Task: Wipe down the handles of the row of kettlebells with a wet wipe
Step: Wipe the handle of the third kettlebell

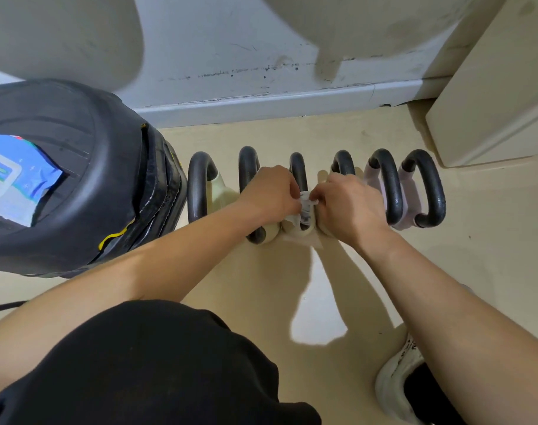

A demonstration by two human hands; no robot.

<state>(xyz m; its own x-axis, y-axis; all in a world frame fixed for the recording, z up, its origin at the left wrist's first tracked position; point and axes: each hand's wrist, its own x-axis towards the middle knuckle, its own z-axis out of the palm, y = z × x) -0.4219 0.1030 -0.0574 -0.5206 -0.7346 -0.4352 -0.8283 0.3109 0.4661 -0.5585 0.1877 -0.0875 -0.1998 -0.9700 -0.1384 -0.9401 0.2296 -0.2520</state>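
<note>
While you crouch over the row of six kettlebells point(393, 191), both of your hands meet at the third one from the left. Your left hand point(270, 191) and your right hand point(347, 204) come at its black handle point(297, 168) from opposite sides, fingers curled, each pinching the white wipe point(304, 207). The wipe is bunched round the near part of that handle, between your two hands, and a loose end of it hangs down over the cream body below. How tightly it wraps the far side of the handle cannot be told, since your knuckles hide it.

The kettlebells stand side by side on the beige floor point(369, 271), handles upright and nearly parallel. The four on the left have cream bodies; the two on the right are pale lilac. The row runs along a grey skirting board point(261, 102) at the foot of a scuffed wall.

Just beside the leftmost kettlebell sits a big black padded bag point(87, 185) with yellow stitching, and a blue packet point(16, 176) with a white label lies on top of it. A cream cabinet point(491, 96) stands at the right end of the row. Your white shoe point(396, 381) shows at the lower right.
</note>
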